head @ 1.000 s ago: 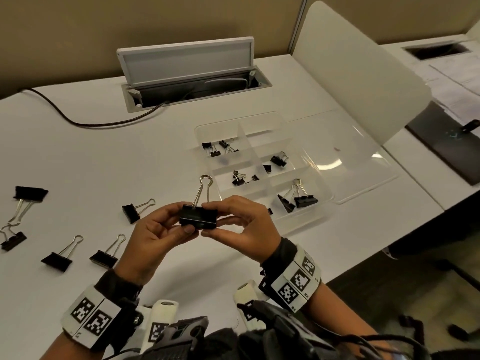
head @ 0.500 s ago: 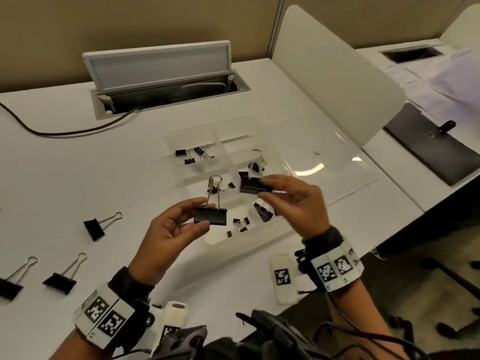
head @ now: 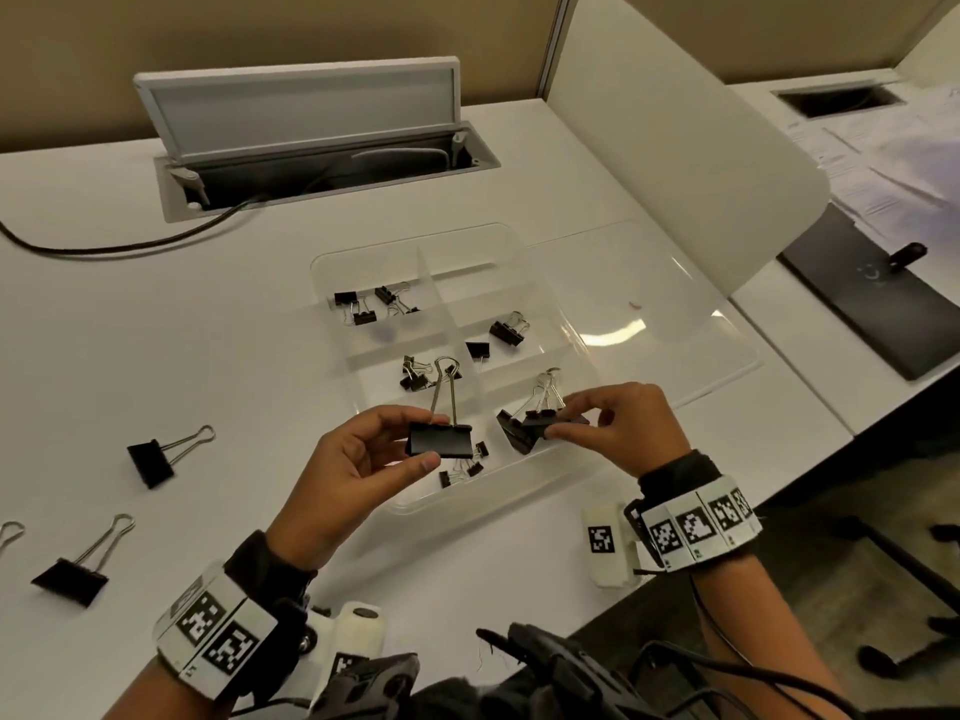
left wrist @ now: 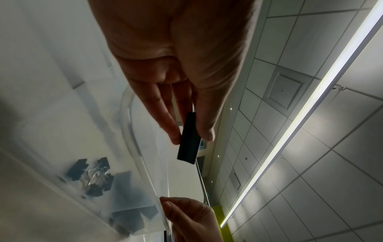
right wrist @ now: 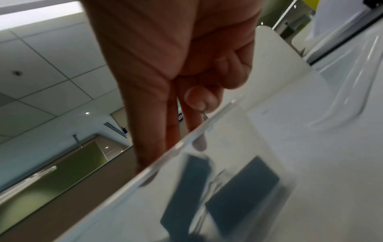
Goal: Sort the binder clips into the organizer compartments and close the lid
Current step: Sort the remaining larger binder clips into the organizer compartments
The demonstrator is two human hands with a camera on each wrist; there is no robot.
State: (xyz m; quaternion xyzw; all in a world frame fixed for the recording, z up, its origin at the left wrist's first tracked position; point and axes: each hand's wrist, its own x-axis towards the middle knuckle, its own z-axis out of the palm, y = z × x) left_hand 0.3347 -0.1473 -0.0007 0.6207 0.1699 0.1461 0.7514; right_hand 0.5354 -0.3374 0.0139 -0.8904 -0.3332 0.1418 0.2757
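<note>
Over the organizer (head: 511,478), the right hand (head: 621,426) has lowered its pinched binder clip (head: 558,422) into the near-right compartment. Left hand (head: 353,470) still pinches the large clip (head: 440,440).

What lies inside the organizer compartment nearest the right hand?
Large black binder clips lie in that organizer compartment; the right hand pinches one there. Its fingers hide the exact count.
</note>
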